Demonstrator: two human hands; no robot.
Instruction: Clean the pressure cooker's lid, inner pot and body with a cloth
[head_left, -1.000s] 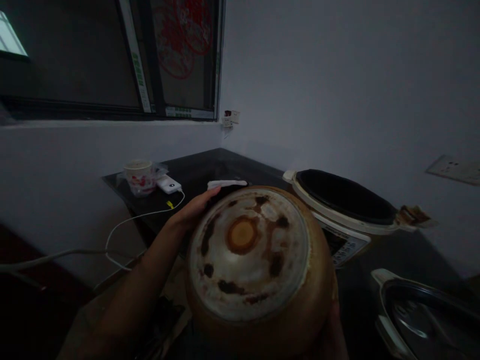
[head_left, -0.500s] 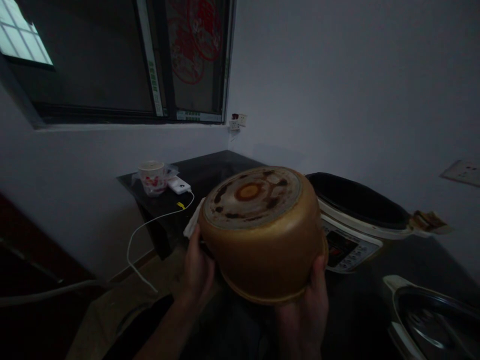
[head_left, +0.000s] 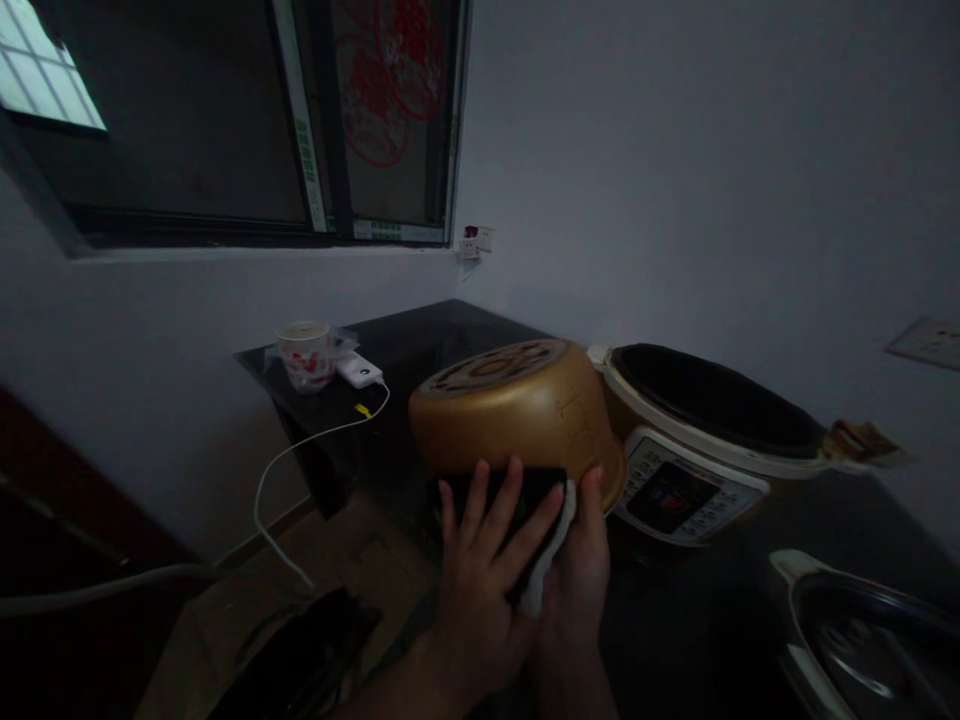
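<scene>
A golden inner pot from a cooker is tilted upside down, its scorched, stained base facing up and away from me. My left hand lies with fingers spread over a dark cloth with a whitish edge, pressing it against the pot's near side. At the pot's lower right, my right hand grips the rim area; part of its fingers is hidden behind the cloth and the pot. Right behind the pot stands the electric cooker, its dark cavity uncovered and its button panel facing me.
The cooker's lid lies at the lower right. On the dark table, a bagged cup stands beside a white power bank, whose white cable hangs over the edge. Wall sockets sit in the corner.
My left hand has moved from the pot's left side to its near side, with the cloth now under its fingers. The pot has turned and tipped, so less of its base shows.
</scene>
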